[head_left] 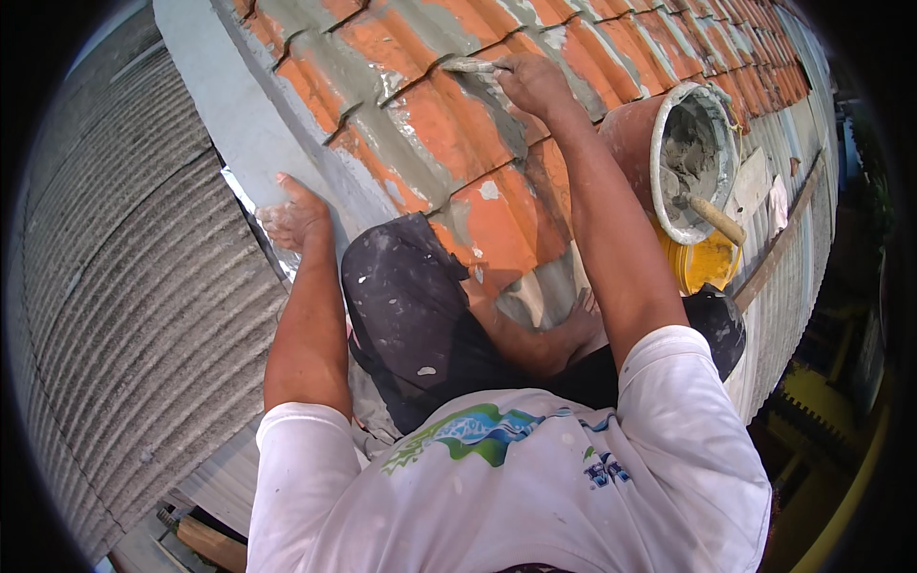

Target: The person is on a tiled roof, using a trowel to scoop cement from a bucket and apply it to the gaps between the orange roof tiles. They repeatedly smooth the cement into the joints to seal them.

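My right hand (535,84) is closed around a flat-headed tool (468,65) smeared with grey mortar. Its head lies against the orange roof tiles (435,129), where grey mortar fills several of the channels and joints. On the left, my left hand (298,215) has its fingers curled at the outer edge of a smooth grey ledge (234,105), with mortar on the fingers and the thumb pointing up. To the right of my right forearm, a tilted bucket (638,143) holds grey mortar (690,143). A wooden-handled tool (716,220) sticks out over its rim.
A yellow container (702,263) sits beneath the bucket. Corrugated grey roofing (124,277) spreads along the left, and more sheeting (783,296) lies at right beside a wooden strip (778,234). My bent knee (396,267) and bare foot (583,325) are close to the lower tiles.
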Demonstrator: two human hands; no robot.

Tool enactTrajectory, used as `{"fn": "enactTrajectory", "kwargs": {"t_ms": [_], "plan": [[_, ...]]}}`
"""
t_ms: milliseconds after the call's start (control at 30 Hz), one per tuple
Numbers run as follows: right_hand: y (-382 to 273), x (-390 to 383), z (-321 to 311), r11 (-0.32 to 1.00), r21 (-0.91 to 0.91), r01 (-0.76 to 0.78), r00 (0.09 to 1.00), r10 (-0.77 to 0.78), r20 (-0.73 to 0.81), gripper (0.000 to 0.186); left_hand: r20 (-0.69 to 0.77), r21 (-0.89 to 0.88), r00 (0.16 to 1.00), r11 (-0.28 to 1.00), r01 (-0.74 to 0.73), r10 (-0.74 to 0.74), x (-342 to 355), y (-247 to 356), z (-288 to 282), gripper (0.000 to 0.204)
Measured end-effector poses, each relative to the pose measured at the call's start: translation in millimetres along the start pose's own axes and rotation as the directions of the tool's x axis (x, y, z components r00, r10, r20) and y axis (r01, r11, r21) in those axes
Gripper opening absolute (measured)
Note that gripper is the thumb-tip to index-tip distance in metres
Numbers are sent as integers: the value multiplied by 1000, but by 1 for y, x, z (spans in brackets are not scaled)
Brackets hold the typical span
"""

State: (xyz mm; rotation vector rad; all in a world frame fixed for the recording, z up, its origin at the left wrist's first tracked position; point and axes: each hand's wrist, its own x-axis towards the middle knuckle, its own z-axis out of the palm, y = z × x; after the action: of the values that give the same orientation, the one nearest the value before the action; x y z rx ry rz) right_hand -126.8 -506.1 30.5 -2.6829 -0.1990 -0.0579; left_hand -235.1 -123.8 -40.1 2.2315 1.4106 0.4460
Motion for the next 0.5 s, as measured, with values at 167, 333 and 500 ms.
{"fn": "enactTrajectory", "kwargs": {"t_ms": [167,333,500], "plan": [[24,-22,7,988,41,-146,976,138,167,36,-3,5,1000,1000,1,-1,-4,4,-4,107],[59,-49,-28,996,3,-86,986,84,144,31,19,1,1000,1000,-4,4,-10,6,-9,107],[34,8,3,988,135,-76,997,77,-5,31,23,5,1000,1000,-3,3,-13,7,-15,104]]}}
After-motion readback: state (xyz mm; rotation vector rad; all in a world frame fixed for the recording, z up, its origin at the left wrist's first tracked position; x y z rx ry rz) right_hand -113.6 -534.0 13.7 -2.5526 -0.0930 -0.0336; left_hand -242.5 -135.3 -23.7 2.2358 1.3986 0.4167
